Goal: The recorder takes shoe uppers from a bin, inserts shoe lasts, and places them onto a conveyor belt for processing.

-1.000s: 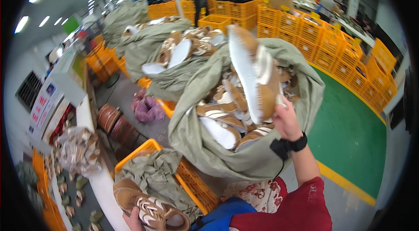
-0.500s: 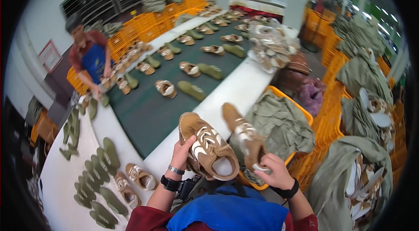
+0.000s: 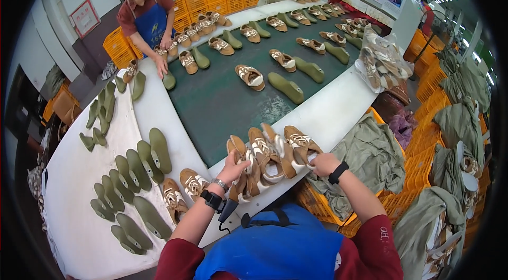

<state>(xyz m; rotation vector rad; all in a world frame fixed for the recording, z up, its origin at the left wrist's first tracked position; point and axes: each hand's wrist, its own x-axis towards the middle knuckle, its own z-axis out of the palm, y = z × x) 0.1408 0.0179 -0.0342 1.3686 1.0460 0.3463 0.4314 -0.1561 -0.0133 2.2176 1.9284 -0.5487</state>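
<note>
Several brown suede sneakers with white stripes and laces are bunched together over the white edge of the conveyor in front of me. My left hand is closed round the sneakers at the left end of the bunch. At the right end, my right hand pinches the heel of a brown sneaker whose toe points away from me. The sneakers between my hands overlap and partly blur. To the left, two sneakers lie beside green shoe lasts on the white table.
The green conveyor belt carries sneakers paired with green lasts. A co-worker in a blue apron handles shoes across it. To my right stand orange crates with grey-green cloth. Bagged shoes sit on the white ledge.
Both hands have lowered the sneakers from in front of my body to the white conveyor edge, bringing them together in a bunch. The view has shifted, and the belt's shoes appear farther right.
</note>
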